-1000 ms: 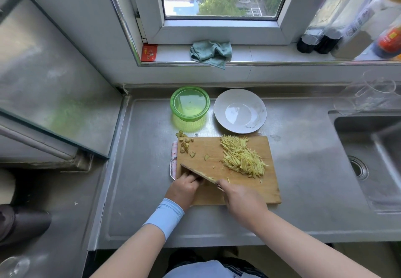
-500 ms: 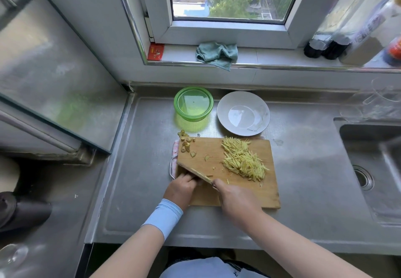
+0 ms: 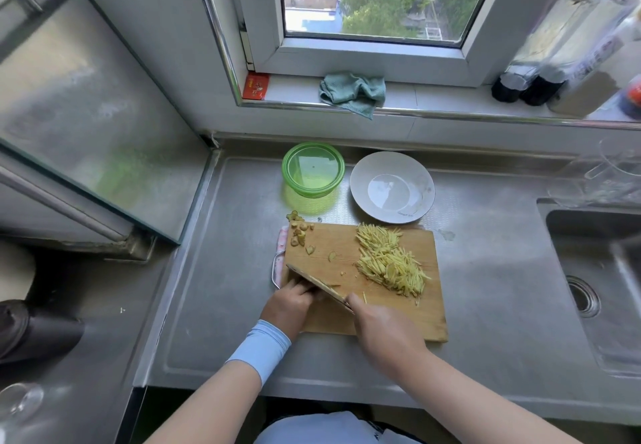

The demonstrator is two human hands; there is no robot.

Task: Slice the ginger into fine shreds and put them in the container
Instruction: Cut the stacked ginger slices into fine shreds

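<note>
Ginger shreds [image 3: 388, 265] lie in a loose yellow heap on the cutting board [image 3: 399, 318], ahead of my right knuckles and to the right of the blade, well apart from my fingers. My right hand [image 3: 385, 329] is curled tight round the handle of the knife [image 3: 315, 282], with my palm covering the handle. The blade runs from that grip away to the left, edge down on the wood. My left hand [image 3: 289, 305] sits on the near left part of the board, its fingers bent under and their tips tucked against the near face of the blade. The steel hides what they press on, so I cannot tell whether a piece of ginger is under them. A pale blue sleeve [image 3: 258, 348] covers that wrist.

Straight ahead of my left fingertips, at the board's far left corner, lie a few knobbly ginger trimmings [image 3: 298, 233], one or two of them just off the wood. Beyond those, on the steel counter [image 3: 215, 287], stands the green container [image 3: 312, 174] with its lid on, holding no shreds that I can see. A white plate [image 3: 357, 183] sits just beside it, ahead of my right fingers. A sink [image 3: 596, 270] is far off past my right hand, and a teal cloth [image 3: 352, 93] lies bunched on the windowsill beyond the container.
</note>
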